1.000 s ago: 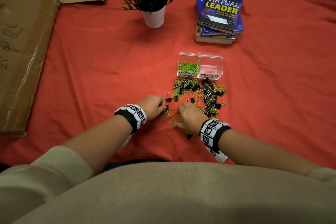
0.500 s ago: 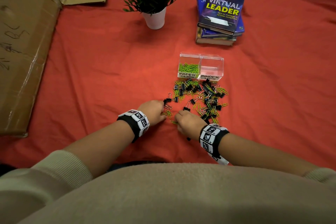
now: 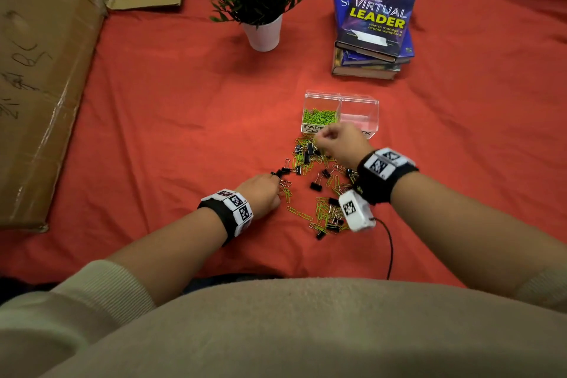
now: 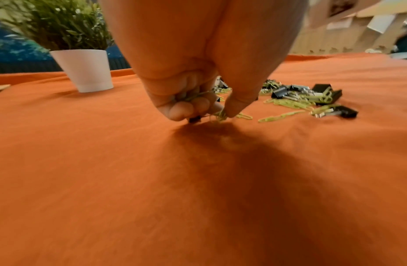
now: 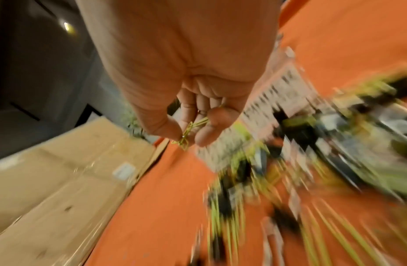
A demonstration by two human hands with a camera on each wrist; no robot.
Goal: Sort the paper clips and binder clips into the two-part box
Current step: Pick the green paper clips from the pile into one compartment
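A clear two-part box stands on the red cloth; its left part holds green paper clips, its right part looks empty. A mixed pile of green paper clips and black binder clips lies in front of it. My right hand is raised just before the box front, fingers curled round several green paper clips. My left hand rests at the pile's left edge, fingers curled on green paper clips, with a small black clip under the fingertips.
A potted plant in a white pot and a stack of books stand behind the box. A flattened cardboard box lies along the left. A thin black cable trails from the right wrist camera.
My right hand has lifted from the pile's near edge and moved forward to the box front with paper clips in it. The left hand stayed at the pile's left edge.
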